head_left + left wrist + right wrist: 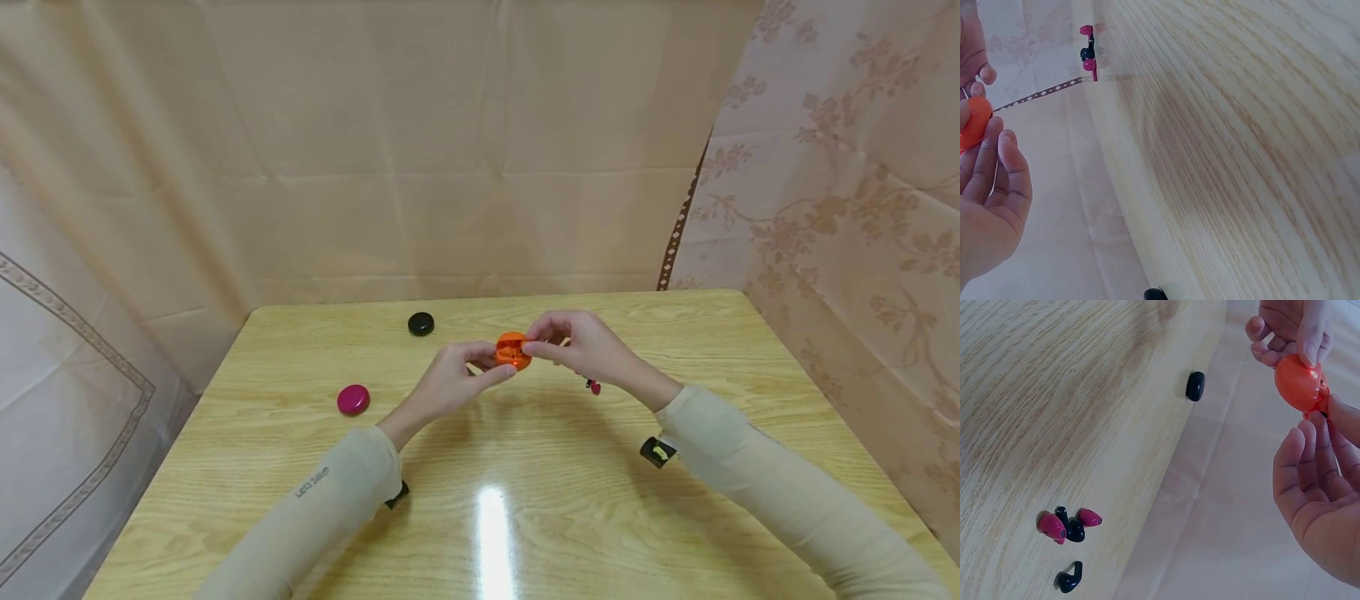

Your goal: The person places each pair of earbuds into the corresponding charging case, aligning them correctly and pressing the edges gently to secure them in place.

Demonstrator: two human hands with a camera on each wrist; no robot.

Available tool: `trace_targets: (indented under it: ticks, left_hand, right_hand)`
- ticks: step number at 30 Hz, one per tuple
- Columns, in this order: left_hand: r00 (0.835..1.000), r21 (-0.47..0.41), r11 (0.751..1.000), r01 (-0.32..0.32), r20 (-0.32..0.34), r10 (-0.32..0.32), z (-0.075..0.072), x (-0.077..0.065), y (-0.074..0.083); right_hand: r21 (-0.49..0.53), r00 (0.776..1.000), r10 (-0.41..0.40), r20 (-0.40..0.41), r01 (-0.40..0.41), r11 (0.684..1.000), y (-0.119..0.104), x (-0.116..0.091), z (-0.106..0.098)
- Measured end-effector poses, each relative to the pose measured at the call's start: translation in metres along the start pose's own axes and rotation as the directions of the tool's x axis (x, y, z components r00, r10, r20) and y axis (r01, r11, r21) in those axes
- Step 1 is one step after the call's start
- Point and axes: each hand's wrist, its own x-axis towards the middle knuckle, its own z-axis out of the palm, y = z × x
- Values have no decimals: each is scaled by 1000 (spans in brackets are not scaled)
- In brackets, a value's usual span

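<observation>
Above the table, my left hand (457,375) holds an orange earbud case (513,365) between thumb and fingers. Its lid stands raised, and orange pieces show inside the case. At the right side of the case, my right hand (581,343) has thumb and fingertips at the opening, pinching a small orange earbud (1324,414) mostly covered by the fingers. The case's rounded orange shell faces the right wrist view, with the left hand (1291,328) behind it. In the left wrist view the case (977,125) is partly cut off at the edge.
A closed black case (421,324) lies toward the back of the wooden table (570,517), and a magenta case (353,400) at the left. Loose magenta earbuds (1052,526) and black earbuds (1070,578) lie near the right hand. Curtains hang behind and beside the table.
</observation>
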Motion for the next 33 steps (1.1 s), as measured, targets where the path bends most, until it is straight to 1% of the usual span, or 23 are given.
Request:
trace_targets:
  ticks: [9, 20, 33]
  left_hand:
    - [1000, -27, 1000, 6, 4, -6, 0, 1, 1]
    - [1000, -27, 1000, -1, 10, 1, 0, 1, 2]
    - [1000, -22, 1000, 2, 6, -1, -1, 0, 0]
  right_hand:
    - [-27, 1000, 8, -3, -8, 1000, 0, -1, 0]
    - [-34, 1000, 4, 1, -4, 999, 0, -1, 1]
    - [-3, 1000, -11, 6, 11, 1000, 2, -1, 3]
